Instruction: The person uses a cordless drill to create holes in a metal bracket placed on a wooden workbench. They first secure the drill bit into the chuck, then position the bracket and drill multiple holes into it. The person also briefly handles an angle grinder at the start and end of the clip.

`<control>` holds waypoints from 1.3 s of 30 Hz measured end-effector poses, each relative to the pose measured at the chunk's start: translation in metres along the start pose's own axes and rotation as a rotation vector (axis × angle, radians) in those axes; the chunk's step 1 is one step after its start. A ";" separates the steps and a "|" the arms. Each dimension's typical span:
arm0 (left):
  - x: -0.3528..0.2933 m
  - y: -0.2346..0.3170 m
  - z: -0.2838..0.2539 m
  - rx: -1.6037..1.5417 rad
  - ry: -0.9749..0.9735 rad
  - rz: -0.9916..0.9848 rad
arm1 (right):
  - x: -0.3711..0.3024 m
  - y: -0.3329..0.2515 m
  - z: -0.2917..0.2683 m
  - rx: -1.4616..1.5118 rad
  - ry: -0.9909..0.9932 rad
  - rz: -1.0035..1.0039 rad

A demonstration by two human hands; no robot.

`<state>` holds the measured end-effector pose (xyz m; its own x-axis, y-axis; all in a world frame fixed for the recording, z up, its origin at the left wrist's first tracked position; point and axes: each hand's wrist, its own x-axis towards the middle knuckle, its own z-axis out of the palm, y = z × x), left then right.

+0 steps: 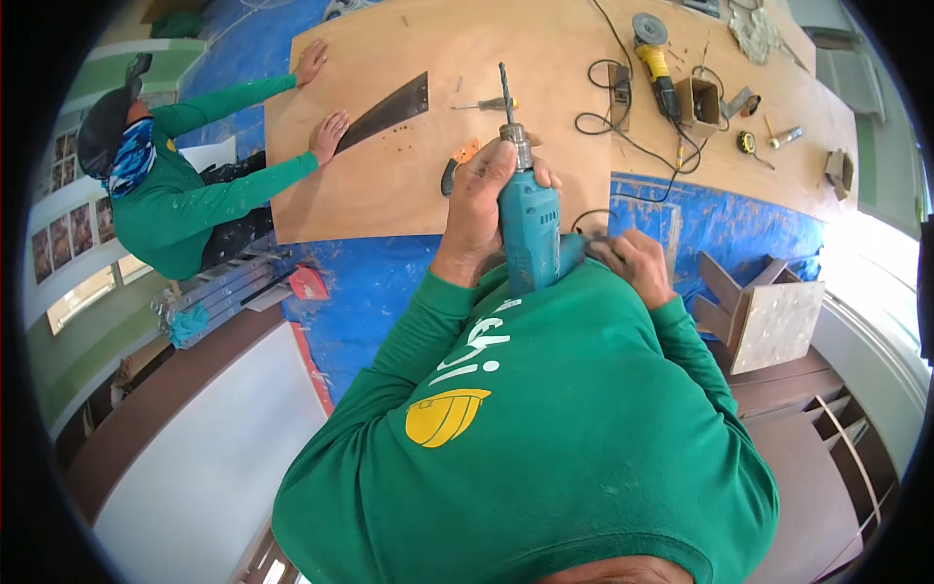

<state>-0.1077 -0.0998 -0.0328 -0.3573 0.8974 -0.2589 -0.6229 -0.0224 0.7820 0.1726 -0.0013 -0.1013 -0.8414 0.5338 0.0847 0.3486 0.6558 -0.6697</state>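
A teal power drill is held close to my chest, its long bit pointing away from me over the plywood. My left hand wraps round the drill's front end, just behind the metal chuck. At the butt of the drill's handle, my right hand is closed with curled fingers; what exactly they grip is hidden. A black cord loops up beside it. Beyond the drill lie a screwdriver and an orange-and-black tool, partly covered by my left hand.
On the left, a co-worker rests both hands on the plywood sheet beside a dark tapered panel. Farther right lie a yellow angle grinder, a cardboard box and a tape measure. Blue sheeting covers the floor.
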 end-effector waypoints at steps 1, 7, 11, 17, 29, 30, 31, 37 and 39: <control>0.001 0.003 0.001 0.034 0.019 -0.010 | -0.006 0.003 -0.009 0.028 0.003 -0.022; 0.004 0.009 0.005 0.081 -0.073 -0.034 | 0.010 -0.019 -0.084 0.984 0.199 0.694; 0.012 -0.002 0.004 0.051 -0.133 -0.042 | 0.091 -0.071 -0.082 1.206 0.172 0.571; 0.022 -0.011 -0.001 0.010 -0.191 0.008 | 0.113 -0.076 -0.053 1.182 0.292 0.352; 0.021 -0.002 0.008 0.040 -0.225 -0.049 | 0.118 -0.056 -0.095 0.859 0.059 0.169; 0.021 -0.007 0.006 -0.003 -0.226 -0.046 | 0.115 -0.041 -0.105 0.612 0.105 0.073; 0.020 -0.011 -0.001 -0.042 -0.223 -0.046 | 0.113 -0.033 -0.112 0.369 0.147 -0.021; 0.032 -0.027 0.013 -0.137 -0.195 -0.072 | 0.110 -0.017 -0.086 0.126 0.365 0.065; 0.033 -0.028 0.017 -0.068 -0.196 -0.086 | 0.105 -0.048 -0.061 0.771 0.322 0.394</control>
<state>-0.0903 -0.0617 -0.0533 -0.1625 0.9656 -0.2029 -0.6934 0.0346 0.7198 0.0931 0.0558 -0.0149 -0.5246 0.8414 -0.1300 0.1170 -0.0800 -0.9899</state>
